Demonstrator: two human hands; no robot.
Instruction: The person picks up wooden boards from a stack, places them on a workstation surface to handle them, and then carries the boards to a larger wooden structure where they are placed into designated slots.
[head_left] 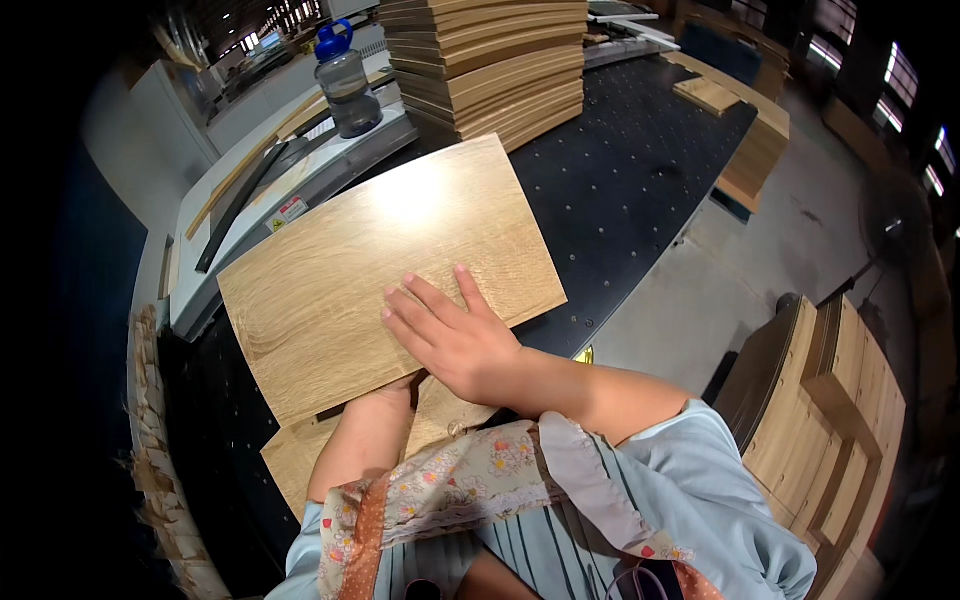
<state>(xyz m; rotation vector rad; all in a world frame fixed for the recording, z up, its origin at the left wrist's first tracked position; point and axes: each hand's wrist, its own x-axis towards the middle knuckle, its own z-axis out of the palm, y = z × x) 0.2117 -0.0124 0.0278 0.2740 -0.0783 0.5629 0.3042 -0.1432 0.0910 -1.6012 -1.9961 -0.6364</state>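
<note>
A wood-grain board [330, 270] lies in front of me, tilted a little, with a bright glare on its far part. My right hand [455, 340] rests flat on its top face near the close edge, fingers stretched and spread. Under that same edge goes my left hand [398, 388]; only its wrist and heel show, and the fingers are hidden beneath the board. Another wood-grain board [290, 460] sits lower and nearer to me, partly covered by the upper board and my left forearm.
A black worktable [620, 180] dotted with small points stretches away to the right. At its far side rises a tall stack of boards [490, 70]. A water bottle [350, 90] with a blue lid stands on a white machine surface at left. More boards [830, 410] are piled at right.
</note>
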